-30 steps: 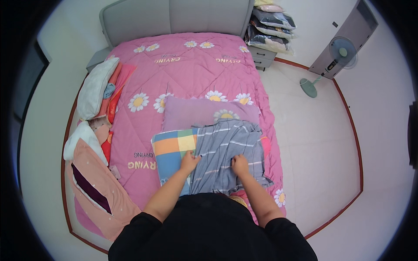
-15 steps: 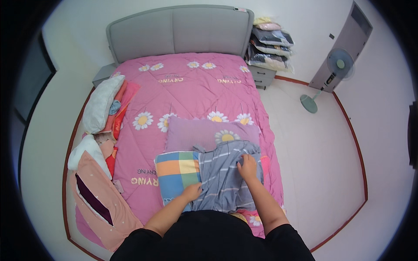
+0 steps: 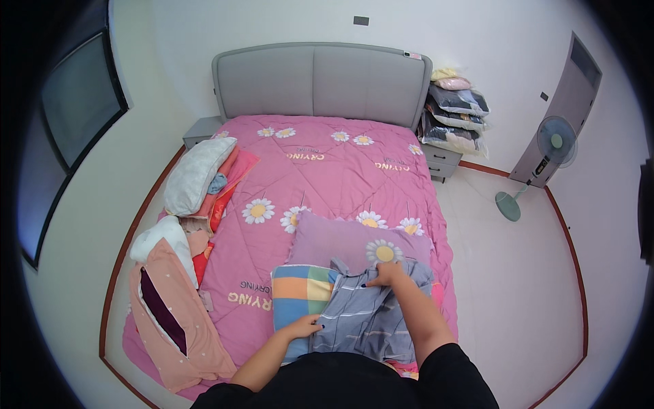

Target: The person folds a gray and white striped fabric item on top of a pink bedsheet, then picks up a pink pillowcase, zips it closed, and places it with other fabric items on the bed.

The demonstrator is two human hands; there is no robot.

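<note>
A grey cloth with white stripes (image 3: 361, 320) lies rumpled in front of me, partly over a checked blue, orange and green pillow (image 3: 293, 300) and the lower edge of a pink-lilac pillow (image 3: 334, 237) with a daisy print. My right hand (image 3: 390, 273) is closed on the cloth's far part, close to the daisy. My left hand (image 3: 304, 326) pinches the cloth's left edge, where it meets the checked pillow. The cloth's near end disappears behind my black top.
A pink daisy quilt (image 3: 327, 184) covers the bed. Along its left side lie a white pillow (image 3: 194, 180), folded red cloths and a peach cover (image 3: 204, 341) with a dark opening. Bagged bedding (image 3: 456, 112) is stacked on the right nightstand (image 3: 443, 160); a standing fan (image 3: 555, 141) stands farther right.
The view has tilted up, so the bed appears lower and farther right. My right hand has shifted left and farther away across the cloth, bunching it. My left hand has moved slightly left.
</note>
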